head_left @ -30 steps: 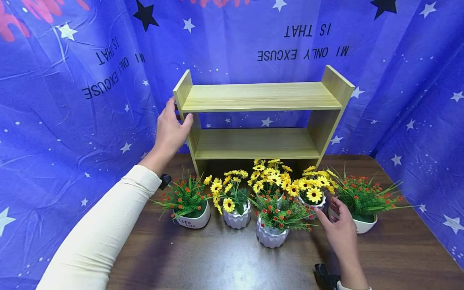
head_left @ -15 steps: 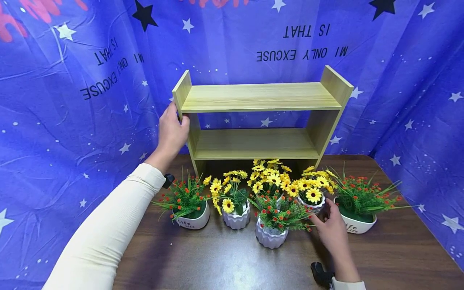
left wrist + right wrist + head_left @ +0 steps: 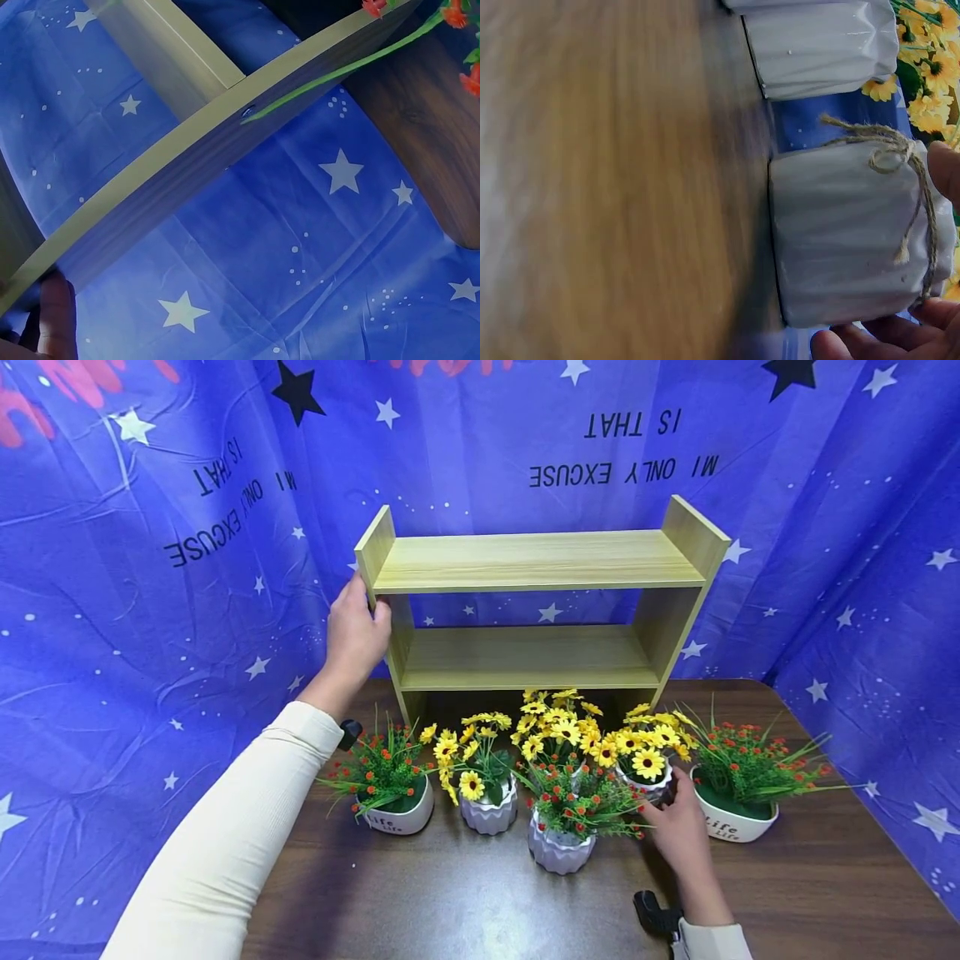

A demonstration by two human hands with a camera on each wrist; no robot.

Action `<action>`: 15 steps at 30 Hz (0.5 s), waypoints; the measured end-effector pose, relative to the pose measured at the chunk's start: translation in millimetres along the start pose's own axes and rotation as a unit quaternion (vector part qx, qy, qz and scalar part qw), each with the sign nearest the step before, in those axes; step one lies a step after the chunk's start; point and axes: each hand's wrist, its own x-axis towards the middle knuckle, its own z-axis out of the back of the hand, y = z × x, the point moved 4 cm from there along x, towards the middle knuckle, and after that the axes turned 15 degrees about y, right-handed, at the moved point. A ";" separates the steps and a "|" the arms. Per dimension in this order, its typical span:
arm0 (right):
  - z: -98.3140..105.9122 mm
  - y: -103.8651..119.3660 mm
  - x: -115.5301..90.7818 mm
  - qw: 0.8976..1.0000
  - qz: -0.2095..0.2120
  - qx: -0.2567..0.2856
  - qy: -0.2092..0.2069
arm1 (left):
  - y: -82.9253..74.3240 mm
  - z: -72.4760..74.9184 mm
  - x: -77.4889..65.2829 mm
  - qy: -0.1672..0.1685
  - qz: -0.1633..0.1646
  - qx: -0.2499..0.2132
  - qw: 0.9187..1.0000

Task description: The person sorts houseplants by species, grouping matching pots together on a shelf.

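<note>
At the back of the table, my left hand (image 3: 356, 631) grips the left side panel of a light wooden shelf (image 3: 536, 560), thumb in front. In the left wrist view fingers (image 3: 58, 315) lie against the edge of that panel. My right hand (image 3: 684, 827) holds a white fluted flowerpot (image 3: 847, 232) near its rim, thumb on one side and fingers on the other. Twine is tied round this pot, and yellow daisies (image 3: 647, 763) fill it. Close in front of it stands a fluted pot (image 3: 558, 852) of small red flowers.
Two more pots of yellow flowers (image 3: 487, 814) (image 3: 555, 727) stand before the shelf. White oval planters with grass and red blooms sit on the left (image 3: 403, 818) and right (image 3: 738, 825). A blue star-printed curtain (image 3: 480, 460) hangs behind the brown table (image 3: 420, 902).
My right hand has moved left, off the right planter, and closed round the yellow-flower pot. My left hand has settled more firmly on the shelf's side panel.
</note>
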 end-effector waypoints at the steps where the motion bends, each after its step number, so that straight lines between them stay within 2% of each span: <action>1: -0.6 0.9 0.4 1.000 0.001 0.001 -0.003 | 0.1 0.0 0.0 0.001 0.002 -0.001 1.000; 7: -3.9 4.0 2.5 0.999 -0.001 -0.021 -0.036 | 1.0 -0.4 0.0 0.010 0.014 -0.009 1.000; 15: -6.1 3.7 5.9 0.998 0.002 -0.014 -0.057 | -1.5 -0.2 -1.9 0.004 0.015 -0.013 1.000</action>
